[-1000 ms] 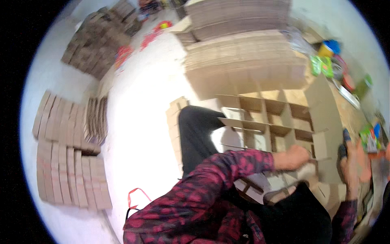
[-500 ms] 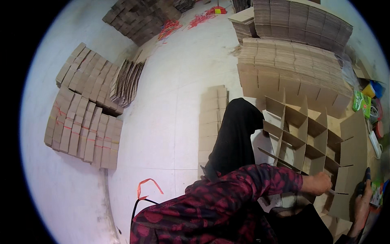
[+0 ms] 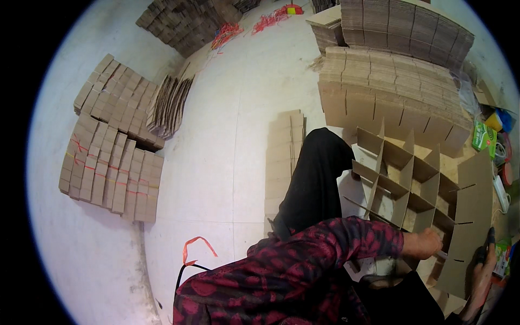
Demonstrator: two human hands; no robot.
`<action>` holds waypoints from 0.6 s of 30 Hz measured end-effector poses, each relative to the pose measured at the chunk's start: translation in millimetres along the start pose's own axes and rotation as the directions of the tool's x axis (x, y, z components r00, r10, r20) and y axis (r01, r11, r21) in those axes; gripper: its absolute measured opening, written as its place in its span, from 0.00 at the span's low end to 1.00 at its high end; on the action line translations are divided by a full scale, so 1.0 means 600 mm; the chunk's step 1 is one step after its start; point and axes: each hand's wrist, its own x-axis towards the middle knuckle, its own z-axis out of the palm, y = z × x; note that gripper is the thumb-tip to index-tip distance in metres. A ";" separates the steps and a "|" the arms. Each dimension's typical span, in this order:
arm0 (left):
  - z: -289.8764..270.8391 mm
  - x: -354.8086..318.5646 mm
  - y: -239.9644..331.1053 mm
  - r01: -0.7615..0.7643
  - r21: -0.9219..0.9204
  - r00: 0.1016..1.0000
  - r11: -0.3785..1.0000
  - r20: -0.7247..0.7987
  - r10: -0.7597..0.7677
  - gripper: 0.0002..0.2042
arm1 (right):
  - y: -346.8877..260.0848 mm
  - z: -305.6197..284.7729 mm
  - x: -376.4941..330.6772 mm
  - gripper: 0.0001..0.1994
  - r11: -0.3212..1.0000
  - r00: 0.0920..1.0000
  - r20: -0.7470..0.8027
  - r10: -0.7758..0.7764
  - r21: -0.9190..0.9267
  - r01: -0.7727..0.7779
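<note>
A half-joined cardboard divider grid (image 3: 403,188) of crossed slotted strips lies at the right, its cells open upward. Along its right side leans a wide slotted cardboard panel (image 3: 469,216), its slots facing the strip ends. My left hand (image 3: 425,245) is closed at the grid's lower right, its fingers pinching a strip end close to the panel; the fingertips are partly hidden. At the panel's outer edge, my right hand (image 3: 482,271) grips it, with dark coverings on some fingertips. My patterned left sleeve (image 3: 325,249) crosses in front of the grid's lower part.
Tall stacks of slotted cardboard sheets (image 3: 390,97) stand beyond the grid. Bundled cardboard strips (image 3: 108,168) sit on the floor at left, with a low row (image 3: 281,157) beside my knee. Red strapping (image 3: 271,20) lies far off. A green box (image 3: 482,136) and white power strip (image 3: 501,195) line the right edge.
The slotted panel has shifted slightly right and its face shows a little more flatly. Both hands stay in nearly the same places.
</note>
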 end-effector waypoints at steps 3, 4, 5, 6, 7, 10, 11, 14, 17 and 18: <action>-0.007 -0.006 0.000 -0.032 -0.005 0.998 0.999 -0.057 0.031 0.06 | -0.019 -0.009 0.001 0.21 0.997 0.997 0.040 0.060 0.045 -0.061; -0.011 -0.006 0.002 -0.037 -0.002 0.998 0.999 -0.044 0.037 0.06 | -0.021 -0.010 0.002 0.22 0.993 0.994 0.065 0.086 0.079 -0.091; -0.017 -0.007 0.003 -0.044 0.005 0.999 0.999 -0.032 0.044 0.06 | -0.010 -0.001 0.002 0.23 0.994 0.996 0.038 0.076 0.081 -0.079; -0.018 -0.008 0.002 -0.045 0.006 0.999 0.999 -0.026 0.045 0.06 | 0.002 0.007 0.001 0.24 0.994 0.998 0.011 0.066 0.083 -0.067; -0.017 -0.007 0.002 -0.051 0.007 0.998 0.999 -0.023 0.051 0.06 | 0.047 0.038 -0.006 0.25 0.999 0.997 -0.068 0.022 0.044 -0.019; -0.012 -0.011 -0.002 -0.012 -0.018 0.999 1.000 0.042 0.013 0.08 | 0.049 0.064 -0.008 0.26 0.976 0.987 -0.107 -0.116 -0.196 0.094; -0.013 -0.008 -0.002 -0.007 -0.030 0.998 1.000 0.068 0.009 0.09 | 0.048 0.071 -0.011 0.27 0.973 0.992 -0.091 -0.090 -0.220 0.068; -0.007 -0.011 -0.002 -0.037 -0.074 0.999 0.997 -0.012 0.036 0.11 | -0.013 0.061 -0.020 0.30 0.966 0.989 0.061 0.133 -0.233 -0.116; -0.003 -0.006 0.001 -0.041 -0.024 0.999 0.999 -0.009 0.040 0.12 | -0.033 0.068 -0.038 0.27 0.994 0.999 0.041 0.009 -0.109 -0.004; 0.000 -0.005 0.000 -0.043 -0.011 0.999 0.999 -0.020 0.043 0.12 | -0.040 0.071 -0.041 0.27 0.994 0.997 0.073 0.015 -0.109 -0.007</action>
